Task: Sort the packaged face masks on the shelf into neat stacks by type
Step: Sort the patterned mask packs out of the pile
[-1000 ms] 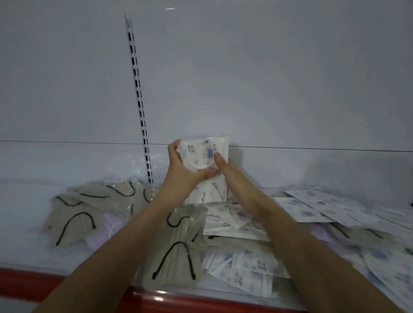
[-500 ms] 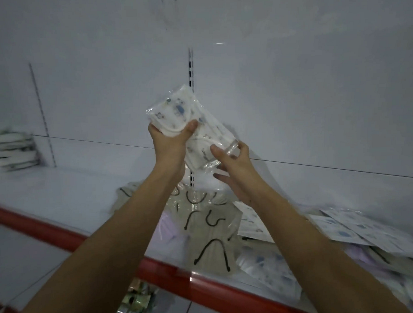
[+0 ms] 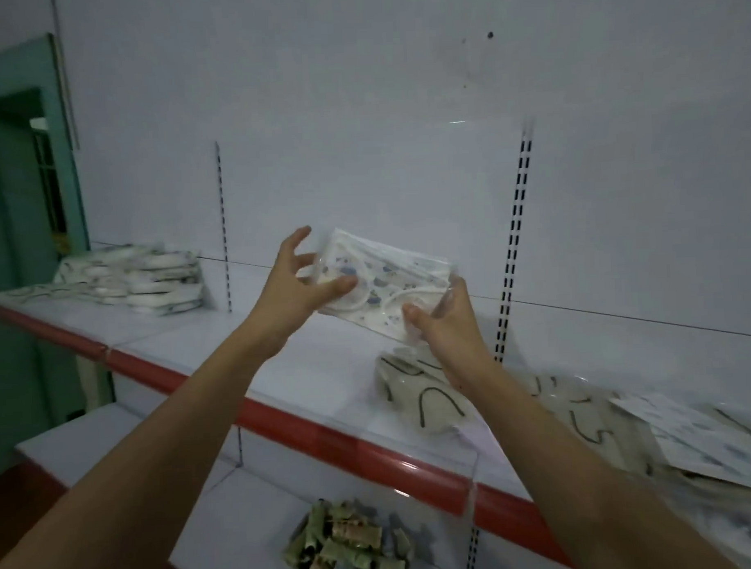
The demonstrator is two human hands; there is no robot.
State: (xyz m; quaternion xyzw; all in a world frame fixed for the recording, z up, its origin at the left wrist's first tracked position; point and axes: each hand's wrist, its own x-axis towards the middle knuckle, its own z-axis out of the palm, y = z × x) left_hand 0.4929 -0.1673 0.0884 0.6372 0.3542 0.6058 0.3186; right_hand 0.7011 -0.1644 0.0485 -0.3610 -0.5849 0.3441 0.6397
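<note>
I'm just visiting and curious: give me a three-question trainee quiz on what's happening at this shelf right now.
1. True or false: the patterned mask packet is lying flat on the shelf.
2. Which hand pinches the packet's lower right corner? A) left hand B) right hand
3. Fill in: the neat stack of white masks sits to the ____ of the hands, while the beige masks with black loops lie loose below the right wrist.

Key
1. False: both hands hold it in the air above the shelf.
2. B; the left hand's thumb presses the packet's left end, its fingers spread.
3. left
</note>
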